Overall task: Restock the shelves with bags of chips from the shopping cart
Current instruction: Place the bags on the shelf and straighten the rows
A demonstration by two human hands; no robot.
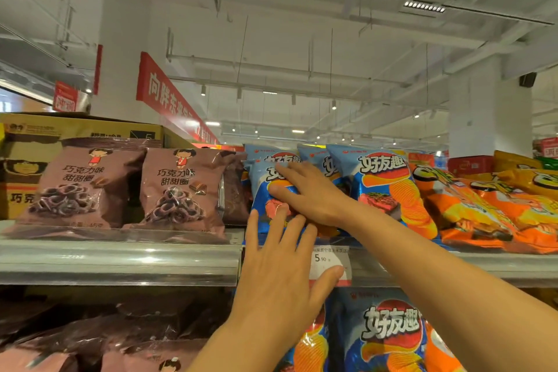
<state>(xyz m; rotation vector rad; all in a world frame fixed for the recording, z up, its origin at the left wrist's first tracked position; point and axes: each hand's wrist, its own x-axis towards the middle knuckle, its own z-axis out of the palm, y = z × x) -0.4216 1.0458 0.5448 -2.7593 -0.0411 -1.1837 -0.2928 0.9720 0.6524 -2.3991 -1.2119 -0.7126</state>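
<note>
Head view: I note my right hand point(305, 190) laid flat, fingers spread, on a blue chip bag point(265, 190) standing at the front of the top shelf point(120, 260), pressing rather than gripping. My left hand point(280, 269) is released, fingertips touching the bag's lower edge. Pink bags point(181, 187) stand just left; orange bags point(471, 214) lie right.

The blue chip bags point(383, 187) are glossy plastic film, crinkled and catching the light; the brown snack bags point(181, 187) look smoother, with a softer sheen. The shelf edge point(120, 263) carries a clear, shiny plastic strip — probably over metal. The price label point(327, 260) is matt paper, and the cardboard box point(75, 127) is dull.
</note>
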